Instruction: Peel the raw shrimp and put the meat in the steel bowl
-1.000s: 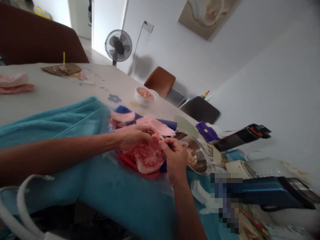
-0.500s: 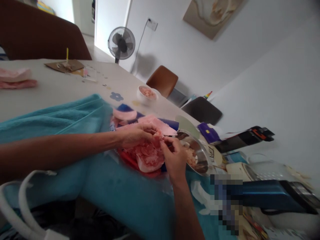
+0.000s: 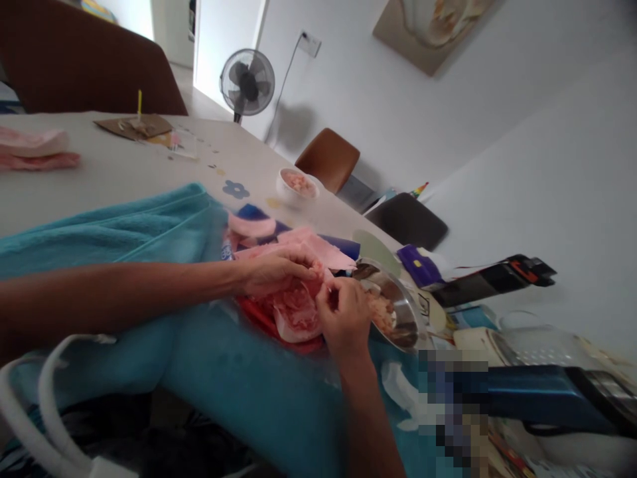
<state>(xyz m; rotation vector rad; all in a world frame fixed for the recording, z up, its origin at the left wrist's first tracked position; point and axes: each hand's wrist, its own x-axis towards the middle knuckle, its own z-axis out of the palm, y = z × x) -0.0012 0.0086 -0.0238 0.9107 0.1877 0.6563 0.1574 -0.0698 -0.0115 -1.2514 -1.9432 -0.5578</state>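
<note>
My left hand (image 3: 271,271) holds a piece of pink pomelo flesh (image 3: 317,271) between thumb and fingers. Closed in a pinch at the right side of that piece is my right hand (image 3: 344,315). Below both hands lies a hollowed pomelo rind (image 3: 298,317) with torn pink membrane, on something red (image 3: 256,325). Behind the fingers are thick pieces of pomelo peel (image 3: 321,249) over blue plastic. A steel bowl (image 3: 411,322) with peeled pulp (image 3: 381,312) stands just right of my right hand.
A teal towel (image 3: 223,378) covers the near table edge. Farther back are a white bowl (image 3: 298,194) of pulp and more peel (image 3: 34,147) at far left. A purple packet (image 3: 418,265), a black box (image 3: 490,282) and a blue flask (image 3: 527,395) crowd the right.
My right hand has turned slightly, its fingers curling closer together by the pomelo piece. The left hand keeps its hold. The whole view has shifted a little.
</note>
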